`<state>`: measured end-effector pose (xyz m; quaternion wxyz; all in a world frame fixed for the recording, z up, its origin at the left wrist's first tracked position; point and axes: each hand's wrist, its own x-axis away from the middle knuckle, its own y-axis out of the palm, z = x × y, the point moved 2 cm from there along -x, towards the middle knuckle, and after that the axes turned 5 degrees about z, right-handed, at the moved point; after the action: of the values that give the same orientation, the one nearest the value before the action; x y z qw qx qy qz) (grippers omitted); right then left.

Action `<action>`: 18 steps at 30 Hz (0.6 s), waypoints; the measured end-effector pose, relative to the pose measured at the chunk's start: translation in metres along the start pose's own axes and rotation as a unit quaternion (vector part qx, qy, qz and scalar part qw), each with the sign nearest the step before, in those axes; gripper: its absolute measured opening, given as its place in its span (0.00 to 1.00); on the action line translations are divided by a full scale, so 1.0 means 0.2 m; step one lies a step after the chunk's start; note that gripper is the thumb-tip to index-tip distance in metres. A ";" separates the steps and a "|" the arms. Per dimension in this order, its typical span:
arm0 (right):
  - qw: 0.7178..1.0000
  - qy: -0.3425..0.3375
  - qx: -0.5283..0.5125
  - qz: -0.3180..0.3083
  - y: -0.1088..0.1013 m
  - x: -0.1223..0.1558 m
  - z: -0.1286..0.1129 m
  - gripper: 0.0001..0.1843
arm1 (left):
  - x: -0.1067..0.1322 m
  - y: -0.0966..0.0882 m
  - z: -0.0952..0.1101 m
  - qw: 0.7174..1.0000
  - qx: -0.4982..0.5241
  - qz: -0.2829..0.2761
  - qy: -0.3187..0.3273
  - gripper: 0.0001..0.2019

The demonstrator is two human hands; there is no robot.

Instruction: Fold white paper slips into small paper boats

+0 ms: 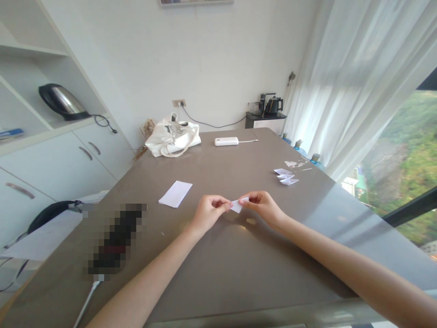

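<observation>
My left hand (209, 210) and my right hand (262, 206) meet above the middle of the grey-brown table (218, 264). Both pinch a small white paper piece (236, 205) between thumb and fingers, one at each end. The paper hangs just above the tabletop. A folded white sheet (175, 193) lies flat to the left of my left hand. Three small folded paper shapes (286, 176) sit on the table to the far right of my right hand.
A white handbag (172, 136) and a white power bank (226, 141) with a cable rest at the far end. Paper scraps (294, 163) lie near the right edge. A blurred-out object (114, 239) stands at the near left. Cabinets with a kettle (61, 102) line the left wall.
</observation>
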<state>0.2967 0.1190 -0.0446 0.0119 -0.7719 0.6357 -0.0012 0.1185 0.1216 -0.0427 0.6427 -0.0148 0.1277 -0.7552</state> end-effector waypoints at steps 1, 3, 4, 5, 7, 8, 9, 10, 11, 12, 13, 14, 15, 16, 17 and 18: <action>1.000 0.002 0.003 0.000 0.00 0.00 0.00 0.17 | 0.00 0.00 0.00 1.000 0.001 0.000 0.001 0.11; 1.000 0.001 0.016 0.002 0.00 0.00 0.00 0.17 | 0.00 0.00 0.00 1.000 0.004 0.002 0.001 0.10; 1.000 0.000 0.020 0.002 0.00 0.00 0.00 0.18 | 0.00 0.00 0.00 1.000 0.006 0.006 -0.001 0.10; 1.000 -0.001 0.020 -0.002 0.00 0.00 0.01 0.18 | 0.00 0.00 0.00 1.000 0.008 0.009 -0.004 0.10; 1.000 -0.001 0.004 -0.016 0.00 -0.01 0.02 0.18 | 0.00 0.00 0.00 1.000 0.014 0.015 -0.010 0.09; 1.000 0.002 -0.008 -0.023 0.00 -0.01 0.02 0.18 | 0.00 0.00 0.00 1.000 0.016 0.015 -0.011 0.09; 0.999 0.004 -0.019 -0.030 0.00 -0.01 0.03 0.18 | 0.00 0.00 0.00 1.000 0.017 0.014 -0.010 0.09; 0.999 0.006 -0.026 -0.034 0.00 -0.02 0.04 0.18 | 0.00 0.00 0.00 1.000 0.018 0.013 -0.009 0.09; 0.999 0.007 -0.031 -0.037 0.00 -0.02 0.04 0.18 | 0.00 0.00 0.00 1.000 0.018 0.012 -0.006 0.09; 0.999 0.008 -0.032 -0.040 0.00 -0.02 0.05 0.18 | 0.00 0.00 0.00 1.000 0.017 0.011 -0.005 0.09; 0.999 0.008 -0.032 -0.042 0.00 -0.02 0.05 0.18 | -0.01 0.00 0.00 1.000 0.015 0.012 -0.004 0.09; 0.999 0.006 -0.030 -0.042 0.00 -0.02 0.05 0.19 | -0.01 0.00 0.00 1.000 0.013 0.013 -0.005 0.09; 0.999 0.004 -0.025 -0.042 0.00 -0.02 0.05 0.19 | -0.01 0.00 0.00 1.000 0.010 0.013 -0.005 0.09; 0.999 0.002 -0.019 -0.040 0.00 -0.02 0.04 0.19 | -0.01 0.00 -0.01 1.000 0.007 0.011 -0.005 0.09; 0.999 0.000 -0.013 -0.038 0.00 -0.01 0.03 0.19 | -0.01 0.00 -0.01 1.000 0.003 0.006 -0.005 0.09; 0.999 -0.002 -0.005 -0.036 0.00 -0.01 0.03 0.19 | 0.00 0.01 -0.01 1.000 -0.001 0.000 -0.002 0.10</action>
<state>0.2968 0.1210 -0.0497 0.0090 -0.7941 0.6077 0.0032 0.1194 0.1224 -0.0444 0.6431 -0.0169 0.1277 -0.7549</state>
